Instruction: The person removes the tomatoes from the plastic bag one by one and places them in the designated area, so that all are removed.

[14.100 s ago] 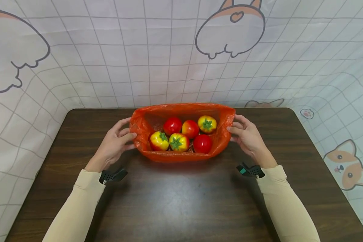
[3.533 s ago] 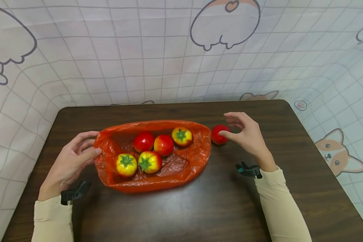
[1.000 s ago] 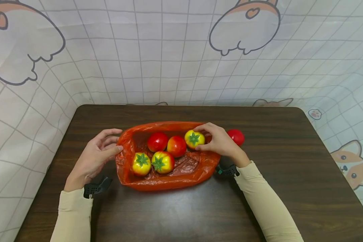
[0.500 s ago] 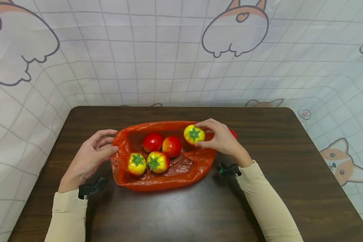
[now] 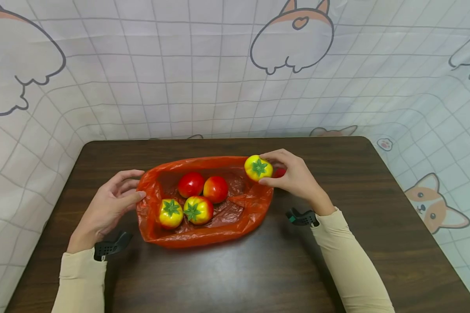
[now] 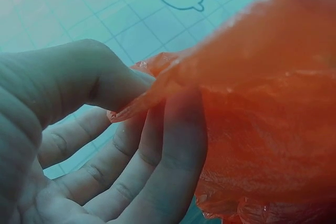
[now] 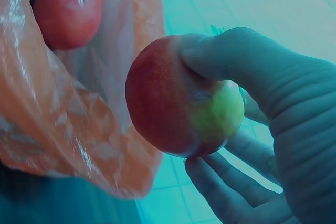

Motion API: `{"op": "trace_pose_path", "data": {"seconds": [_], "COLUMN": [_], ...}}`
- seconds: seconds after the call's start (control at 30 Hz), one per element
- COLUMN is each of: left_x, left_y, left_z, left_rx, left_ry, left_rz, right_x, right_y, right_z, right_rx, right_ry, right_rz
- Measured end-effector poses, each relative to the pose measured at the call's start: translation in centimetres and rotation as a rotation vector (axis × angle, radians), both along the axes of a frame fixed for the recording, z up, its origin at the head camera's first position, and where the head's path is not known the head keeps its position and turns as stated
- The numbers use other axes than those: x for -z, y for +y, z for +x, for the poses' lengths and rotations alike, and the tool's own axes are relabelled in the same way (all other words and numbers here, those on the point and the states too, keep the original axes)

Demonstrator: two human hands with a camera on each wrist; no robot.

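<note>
We have the right hand [image 5: 293, 177] at 3 o'clock of the plastic bag [image 5: 203, 238], pinching a yellow-and-red tomato [image 5: 254, 168] between thumb and fingers. That tomato is raised at the bag's 2 o'clock rim; we cannot tell whether it touches the plastic. At 9 o'clock our left hand [image 5: 105, 208] pinches a fold of the rim. Four more tomatoes [image 5: 198, 210] lie inside, all left of the bag's 2 o'clock end. A red tomato [image 5: 280, 172] shows only partly behind the right hand, seemingly on the worktop [image 5: 235, 278].

We judge the fingertip hold to be the weak spot: the skin looks smooth, so a loose pinch could let the tomato slip and roll. Catching the floppy rim could drag the bag and shift its load. Careless knuckles could knock the red tomato rolling toward 3 o'clock.
</note>
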State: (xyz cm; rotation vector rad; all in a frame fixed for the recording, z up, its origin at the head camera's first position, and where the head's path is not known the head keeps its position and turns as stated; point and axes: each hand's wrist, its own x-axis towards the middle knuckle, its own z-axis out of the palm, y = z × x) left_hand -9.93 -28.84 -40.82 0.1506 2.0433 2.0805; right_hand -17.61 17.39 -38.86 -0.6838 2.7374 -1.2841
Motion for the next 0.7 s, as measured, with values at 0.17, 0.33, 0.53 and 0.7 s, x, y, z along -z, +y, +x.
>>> {"op": "trace_pose_path", "data": {"seconds": [0.17,0.33,0.53,0.7], "left_x": [0.2,0.3,0.3,0.4], "left_y": [0.0,-0.1,-0.2,-0.2], "left_z": [0.2,0.1,0.0,-0.1], "left_rx": [0.000,0.001,0.008,0.012], "left_ry": [-0.010,-0.010,0.011,0.009], "left_rz": [-0.013,0.008,0.014,0.023], "right_x": [0.1,0.2,0.3,0.4], "right_y": [1.2,2.5,4.1,5.3], "right_z": [0.2,0.3,0.5,0.8], "right_rx": [0.055,0.093,0.128,0.165], "right_ry": [-0.015,-0.006,0.042,0.068], "right_rz": [-0.019,-0.055,-0.078,-0.082]}}
